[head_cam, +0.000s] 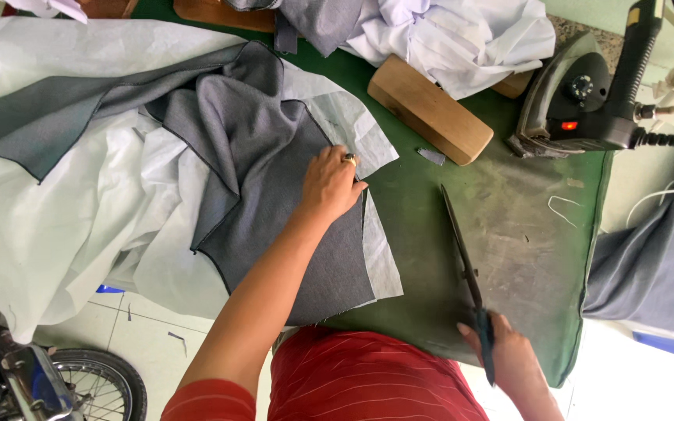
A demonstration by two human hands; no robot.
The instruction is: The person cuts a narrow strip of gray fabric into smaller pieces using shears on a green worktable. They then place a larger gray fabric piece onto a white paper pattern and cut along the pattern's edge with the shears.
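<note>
Cloth, grey woven panel (274,195) over thin white interlining, limp and light on the green padded surface (524,234), pressed flat by left hand (329,185); right hand (509,355) grips long black shears (466,273); likely best held at the edge.

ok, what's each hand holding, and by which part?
Right hand holds long dark scissors by the handle end, blades lying closed on the green pad. Left hand holds nothing; it presses flat on the grey fabric.
</note>
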